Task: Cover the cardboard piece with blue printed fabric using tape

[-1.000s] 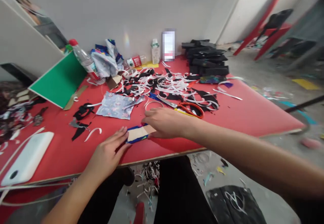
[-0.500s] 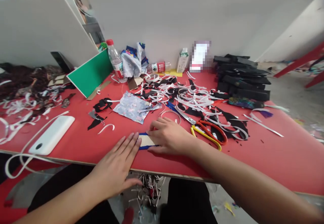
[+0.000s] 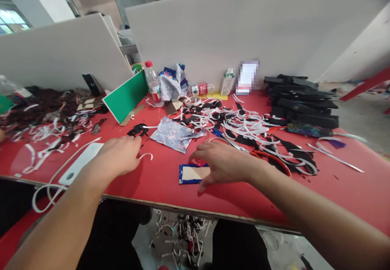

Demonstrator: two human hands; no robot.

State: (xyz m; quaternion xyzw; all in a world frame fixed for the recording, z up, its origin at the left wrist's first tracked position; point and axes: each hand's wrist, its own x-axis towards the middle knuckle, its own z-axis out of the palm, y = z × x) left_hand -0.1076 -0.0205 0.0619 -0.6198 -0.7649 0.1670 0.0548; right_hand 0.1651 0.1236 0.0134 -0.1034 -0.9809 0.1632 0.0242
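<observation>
A small flat rectangular piece with blue fabric edges and a beige middle (image 3: 190,174) lies near the table's front edge. My right hand (image 3: 224,160) is over its right end, thumb and fingers spread apart on either side; I cannot tell whether they touch it. Off to the left, my left hand (image 3: 118,156) is above the table beside a white phone-shaped device (image 3: 77,164) and some black scraps (image 3: 138,129). Its fingers bend down and away, mostly hidden. Scissors with red handles (image 3: 274,158) lie behind my right forearm. A pale blue printed cloth (image 3: 172,133) lies beyond the piece.
White strips and black scraps (image 3: 243,123) cover the table's middle. Black folded pieces (image 3: 304,103) are stacked at the right. Along the grey partition stand a red-capped bottle (image 3: 153,85), a carton (image 3: 227,82) and a lit screen (image 3: 247,77). A green board (image 3: 126,97) leans at the left.
My left hand has lifted off the blue-edged piece and moved left. My right hand's fingers have spread, leaving more of the piece showing. The view has tilted up.
</observation>
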